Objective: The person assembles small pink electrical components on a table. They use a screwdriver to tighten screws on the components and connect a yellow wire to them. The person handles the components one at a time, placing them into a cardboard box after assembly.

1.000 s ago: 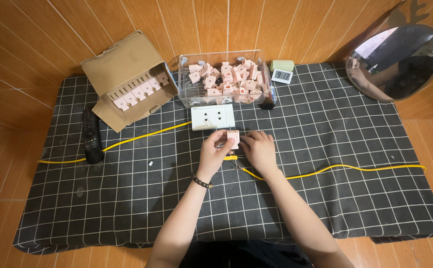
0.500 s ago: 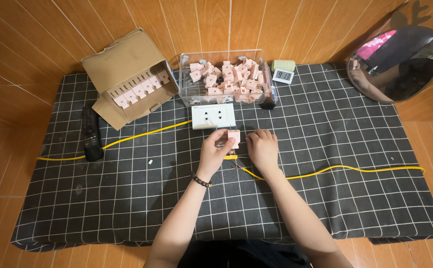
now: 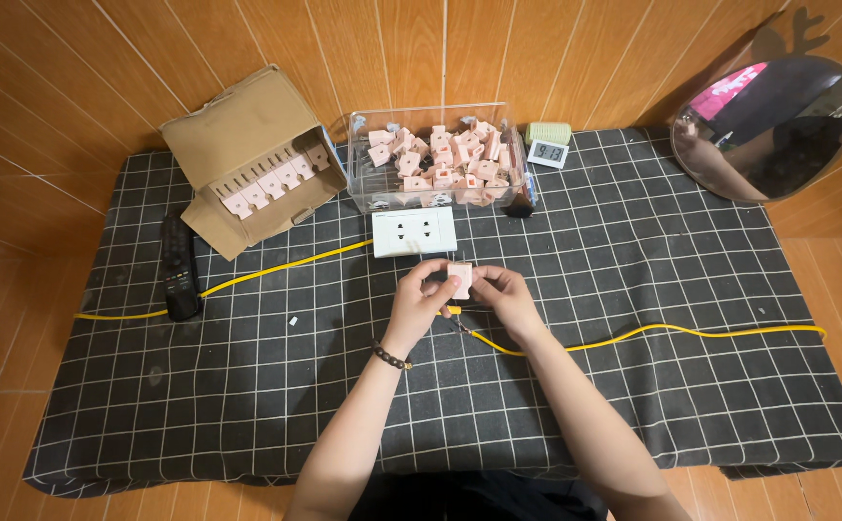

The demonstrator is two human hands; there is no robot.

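Black checked cloth (image 3: 247, 405) covers the floor. Both hands hold one small pink plug (image 3: 459, 279) just below the white socket plate (image 3: 414, 233). Left hand (image 3: 419, 304) and right hand (image 3: 504, 294) have their fingers closed on it, same as a moment ago. Nothing has moved.

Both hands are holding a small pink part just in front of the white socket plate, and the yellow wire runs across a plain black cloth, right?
Not quite: the cloth is black with a white grid, not plain, as the head view shows. The rest stands: the left hand and right hand hold the small pink part just in front of the white socket plate, and the yellow wire runs across the cloth.
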